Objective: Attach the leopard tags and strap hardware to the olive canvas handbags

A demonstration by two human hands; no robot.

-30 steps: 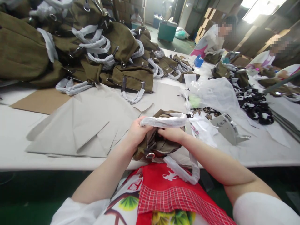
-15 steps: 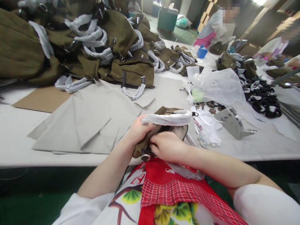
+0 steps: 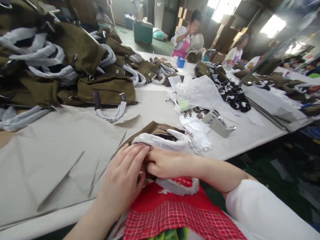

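Observation:
An olive-brown handbag (image 3: 153, 126) lies at the table's front edge, against my red apron. Its two handles are wrapped in white; one wrapped handle (image 3: 162, 142) arches over the far side and the other hangs towards me. My left hand (image 3: 126, 170) is laid over the bag's left edge, fingers long and close together, thumb bent beneath. Beside it, touching its fingertips, my right hand (image 3: 163, 162) is closed at the bag's opening, its fingers partly inside. What the fingertips grip there is hidden.
Olive bags (image 3: 107, 88) are piled at the left. Grey sheets (image 3: 50, 160) cover the near left table. To the right lie clear plastic bags (image 3: 200, 90), white tags (image 3: 197, 131), a grey tape dispenser (image 3: 218, 123) and black coiled straps (image 3: 235, 95). Co-workers (image 3: 185, 40) are across the table.
My left hand has moved from the wrapped handle down over the bag's left edge, beside my right hand. The bag has turned and its near handle now hangs towards me. The view has swung right.

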